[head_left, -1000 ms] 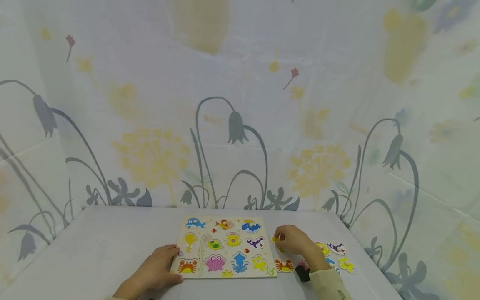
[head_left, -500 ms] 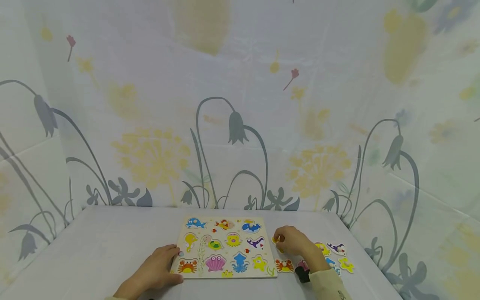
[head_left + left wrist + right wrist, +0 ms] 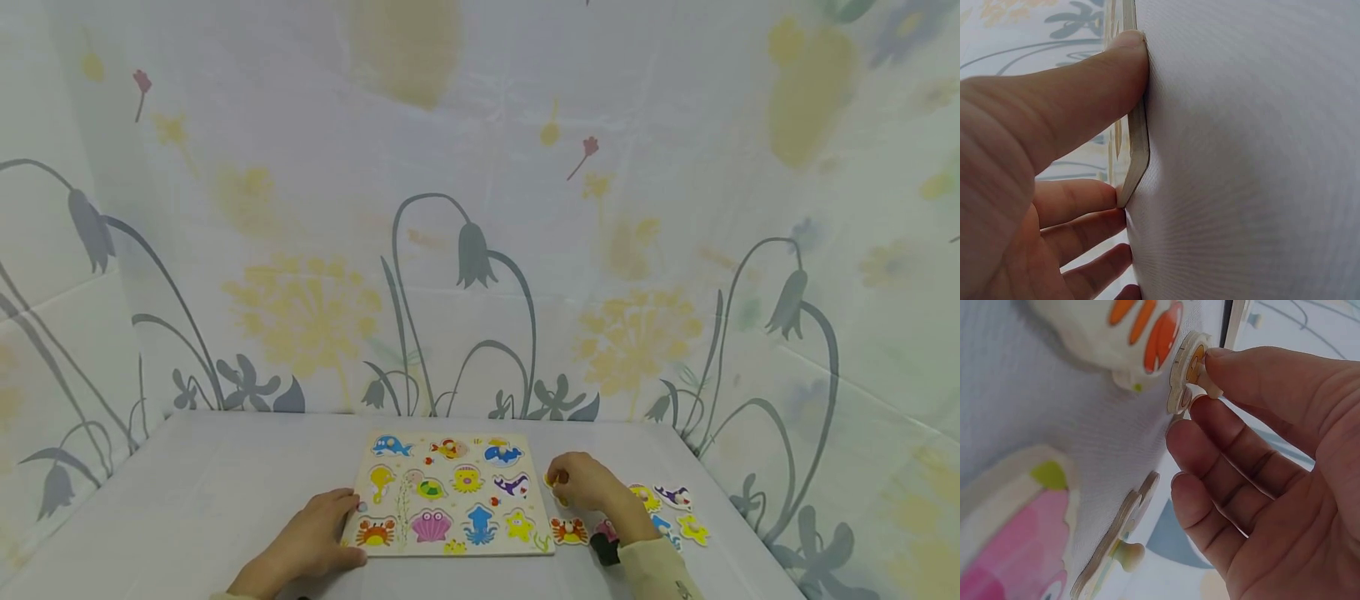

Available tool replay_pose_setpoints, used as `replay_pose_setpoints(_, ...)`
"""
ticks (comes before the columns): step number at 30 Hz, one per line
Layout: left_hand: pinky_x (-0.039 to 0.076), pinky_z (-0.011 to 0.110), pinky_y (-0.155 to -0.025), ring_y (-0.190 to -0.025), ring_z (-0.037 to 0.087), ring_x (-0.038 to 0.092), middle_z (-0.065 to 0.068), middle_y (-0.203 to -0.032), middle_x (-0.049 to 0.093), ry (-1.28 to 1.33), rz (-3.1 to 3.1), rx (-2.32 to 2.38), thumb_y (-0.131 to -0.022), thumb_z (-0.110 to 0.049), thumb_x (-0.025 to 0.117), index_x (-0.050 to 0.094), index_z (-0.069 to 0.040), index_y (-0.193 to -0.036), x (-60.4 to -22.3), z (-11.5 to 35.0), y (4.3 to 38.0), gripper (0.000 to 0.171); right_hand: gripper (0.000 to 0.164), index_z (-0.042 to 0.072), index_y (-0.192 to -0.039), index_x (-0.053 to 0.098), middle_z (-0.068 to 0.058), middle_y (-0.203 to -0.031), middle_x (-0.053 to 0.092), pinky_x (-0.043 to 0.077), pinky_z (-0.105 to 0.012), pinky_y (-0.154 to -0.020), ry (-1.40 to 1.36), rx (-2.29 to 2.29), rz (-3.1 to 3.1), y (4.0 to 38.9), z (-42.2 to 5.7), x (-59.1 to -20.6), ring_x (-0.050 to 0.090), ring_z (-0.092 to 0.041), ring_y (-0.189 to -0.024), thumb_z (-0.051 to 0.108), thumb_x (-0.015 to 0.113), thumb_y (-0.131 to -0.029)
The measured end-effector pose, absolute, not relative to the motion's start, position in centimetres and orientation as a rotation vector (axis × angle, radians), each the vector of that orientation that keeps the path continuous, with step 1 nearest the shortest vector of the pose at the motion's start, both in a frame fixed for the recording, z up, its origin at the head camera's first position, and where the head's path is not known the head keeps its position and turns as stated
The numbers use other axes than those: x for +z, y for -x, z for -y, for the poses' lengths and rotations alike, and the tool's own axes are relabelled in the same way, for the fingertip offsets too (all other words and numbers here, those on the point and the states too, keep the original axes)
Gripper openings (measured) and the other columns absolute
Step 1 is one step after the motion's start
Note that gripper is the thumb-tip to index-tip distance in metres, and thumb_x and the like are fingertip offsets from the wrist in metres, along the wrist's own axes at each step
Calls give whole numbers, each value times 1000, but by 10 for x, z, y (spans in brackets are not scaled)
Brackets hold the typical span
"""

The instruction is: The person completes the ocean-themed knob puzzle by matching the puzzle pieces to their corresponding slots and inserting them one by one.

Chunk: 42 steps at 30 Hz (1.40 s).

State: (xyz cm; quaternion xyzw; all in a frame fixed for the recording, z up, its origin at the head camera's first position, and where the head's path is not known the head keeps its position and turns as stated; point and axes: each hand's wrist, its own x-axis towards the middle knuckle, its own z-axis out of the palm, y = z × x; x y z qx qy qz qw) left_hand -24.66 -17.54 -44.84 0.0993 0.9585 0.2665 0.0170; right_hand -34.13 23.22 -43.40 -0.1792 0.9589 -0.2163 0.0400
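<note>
Orange crab piece [image 3: 569,531] lies beside board [image 3: 453,503].

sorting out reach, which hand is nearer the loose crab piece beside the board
Right. The right hand is just beyond the crab piece, pinching a yellow piece; the left hand is across the board, at its left edge.

Puzzle board [image 3: 453,502] on table [image 3: 247,475], loose pieces [image 3: 569,532] right, backdrop [image 3: 480,317] behind

A white table [image 3: 210,500] spanned the lower frame. At lower centre lay a puzzle board [image 3: 537,500]; at lower right, a crab piece [image 3: 569,532], an octopus piece [image 3: 647,498], a shark piece [image 3: 675,497], a star piece [image 3: 692,529] and, partly hidden, a pink piece [image 3: 607,528] and a blue piece [image 3: 665,527]
</note>
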Motion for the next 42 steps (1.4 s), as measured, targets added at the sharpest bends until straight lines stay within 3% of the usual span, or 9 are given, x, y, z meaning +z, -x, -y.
replay_pose_setpoints(13, 32, 58, -106, -126, 44, 40, 23, -133, 50, -308, -2981, 813, -63, -35, 87, 58, 4, -124, -449, 175, 248, 78, 5, 10, -87, 68, 3, -76, 54, 46, -32, -65, 565, -673, -2955, 342, -232, -433, 49, -16, -72, 7, 68, -84)
replay_pose_setpoints(42, 32, 58, -105, -126, 44, 41, 23, -133, 50, -320, -2977, 812, -64, -35, 87, 57, 5, -125, -448, 176, 247, 78, 12, 12, -85, 67, 1, -75, 53, 44, -32, -61, 591, -669, -2929, 342, -232, -435, 48, -17, -70, 1, 64, -82)
